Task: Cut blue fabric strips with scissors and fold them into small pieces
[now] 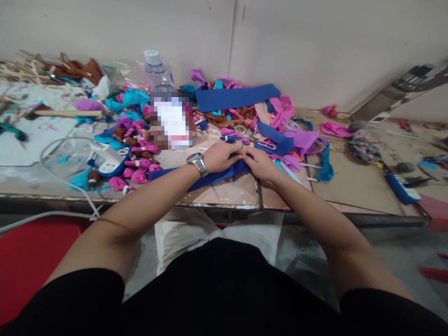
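Note:
A long dark blue strip [224,176], cloth or crepe paper, lies along the front of the bench under my hands. My left hand [223,157], with a watch at the wrist, pinches near the strip's right end. Close against it, fingertips nearly touching, my right hand [259,163] is also closed at that end. Fingers hide the exact grip. Just beyond them lie small pink-handled snips [266,145] on a folded blue strip [275,135]. A small knotted blue piece [228,139] sits behind my left hand.
Several pink and brown tied bundles [140,176] lie left beside a power strip [114,163]. A water bottle [159,77] stands behind a blurred bright screen [171,119]. Another blue strip [238,97] tops the heap. A hammer [70,113] lies far left. Cardboard [353,182] covers the right.

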